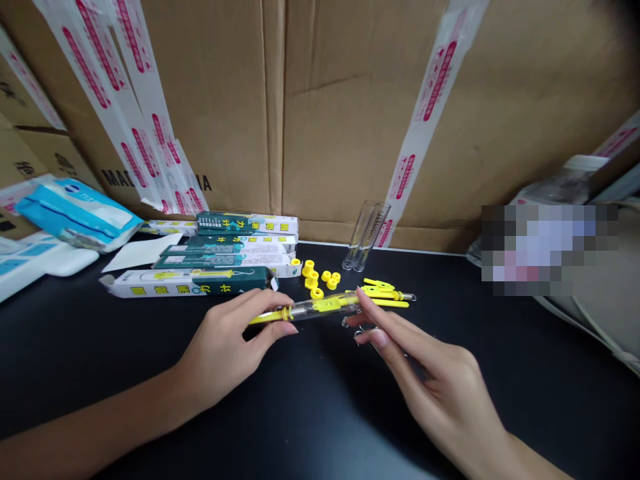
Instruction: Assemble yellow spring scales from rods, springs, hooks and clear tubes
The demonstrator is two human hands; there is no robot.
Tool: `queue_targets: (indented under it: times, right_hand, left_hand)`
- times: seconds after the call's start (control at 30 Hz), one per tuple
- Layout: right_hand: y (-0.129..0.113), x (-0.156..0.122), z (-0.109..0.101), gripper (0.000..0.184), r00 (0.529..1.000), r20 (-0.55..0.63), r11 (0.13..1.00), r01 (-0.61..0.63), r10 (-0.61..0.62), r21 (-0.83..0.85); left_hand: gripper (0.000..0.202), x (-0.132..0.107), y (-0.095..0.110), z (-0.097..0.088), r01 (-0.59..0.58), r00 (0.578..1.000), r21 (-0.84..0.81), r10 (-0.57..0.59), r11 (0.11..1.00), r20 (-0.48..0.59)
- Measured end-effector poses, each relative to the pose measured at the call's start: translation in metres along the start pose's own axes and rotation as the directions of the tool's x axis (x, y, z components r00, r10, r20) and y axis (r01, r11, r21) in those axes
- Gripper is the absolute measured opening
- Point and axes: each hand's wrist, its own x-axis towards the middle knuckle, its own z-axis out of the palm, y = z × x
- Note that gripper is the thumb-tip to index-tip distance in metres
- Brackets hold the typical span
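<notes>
My left hand (235,343) and my right hand (420,373) together hold a clear tube with yellow parts inside (313,308) level above the black table (300,407). The left fingers pinch its yellow left end. The right fingertips close on its right end. Just behind it lie several small yellow caps (317,277) and some thin yellow strips (383,293). Two empty clear tubes (365,235) lean against the cardboard wall.
Several long green-and-white boxes (220,260) are stacked at the back left. A blue-and-white packet (75,213) and white items lie at the far left. Taped cardboard boxes (310,113) form the back wall. A pale bag-like object (575,267) sits at the right.
</notes>
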Motion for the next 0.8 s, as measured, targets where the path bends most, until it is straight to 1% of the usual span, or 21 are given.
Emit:
queue_targets:
  times: [0.2,0.27,0.33,0.43,0.57,0.63,0.8]
  right_hand:
    - [0.0021,-0.0034,0.0025,0.048,0.994,-0.020,0.994,-0.110,0.111,0.025]
    - [0.0012,-0.0038,0.0026,0.042,0.988,-0.024,0.987,-0.150,0.152,0.059]
    - [0.0003,-0.0035,0.0023,0.033,0.986,-0.019,0.983,-0.165,0.167,0.077]
    - [-0.0006,-0.0029,0.0017,0.031,0.989,0.005,0.989,-0.146,0.146,0.037]
    - [-0.0013,-0.0028,0.0006,0.039,0.997,0.015,0.996,-0.081,0.082,-0.043]
    - [-0.0014,-0.0026,-0.0003,0.040,0.998,0.011,0.996,-0.062,0.063,-0.059]
    - [-0.0022,0.0004,-0.0039,0.042,0.998,-0.004,0.996,-0.067,0.067,-0.055]
  left_hand:
    - [0.006,0.0003,0.0026,-0.0016,0.026,0.999,0.002,-0.026,1.000,0.024]
    - [0.006,0.0008,0.0026,-0.0018,0.028,0.999,0.003,-0.028,1.000,0.027]
    - [0.006,0.0009,0.0022,-0.0018,0.034,0.999,0.005,-0.034,0.999,0.036]
    - [0.007,0.0010,0.0018,-0.0017,0.056,0.997,0.003,-0.056,0.998,0.057]
    - [0.006,0.0013,0.0018,-0.0023,0.083,0.994,-0.010,-0.082,0.996,0.077]
    - [0.007,0.0015,0.0017,-0.0027,0.107,0.990,-0.022,-0.104,0.994,0.093]
    - [0.011,0.0021,0.0006,-0.0036,0.158,0.973,-0.085,-0.141,0.984,0.184]
